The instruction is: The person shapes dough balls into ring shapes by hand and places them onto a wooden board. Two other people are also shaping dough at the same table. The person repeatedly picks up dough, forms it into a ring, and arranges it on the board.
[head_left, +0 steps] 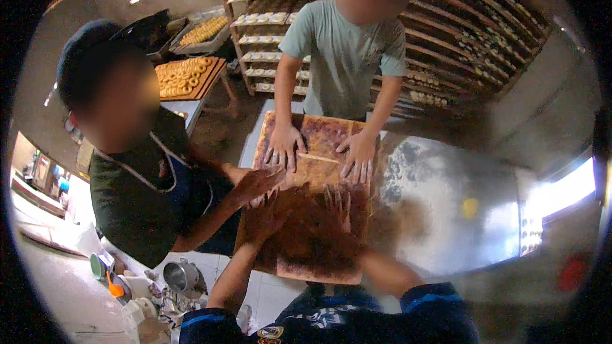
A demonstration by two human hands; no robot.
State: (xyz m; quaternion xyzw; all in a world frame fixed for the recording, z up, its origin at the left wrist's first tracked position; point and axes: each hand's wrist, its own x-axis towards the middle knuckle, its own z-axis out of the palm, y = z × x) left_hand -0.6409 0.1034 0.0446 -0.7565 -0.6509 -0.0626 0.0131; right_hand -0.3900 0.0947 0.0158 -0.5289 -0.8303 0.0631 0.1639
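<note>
We see our left hand (266, 215) and right hand (333, 218) over the near half of the wooden counter (306, 269), palms down. Right fingers straight and spread apart; left fingers look apart too, but dim and blurred. Can't tell whether anything lies under them. A pale strip (320, 158) lies on the counter beyond our hands, between the spread hands of the co-worker opposite (347, 64). The left co-worker (134, 197) reaches in, a hand (258, 185) just beside our left. Metal counter (446, 216) at right; rack (268, 20) and rings (185, 78) behind.
</note>
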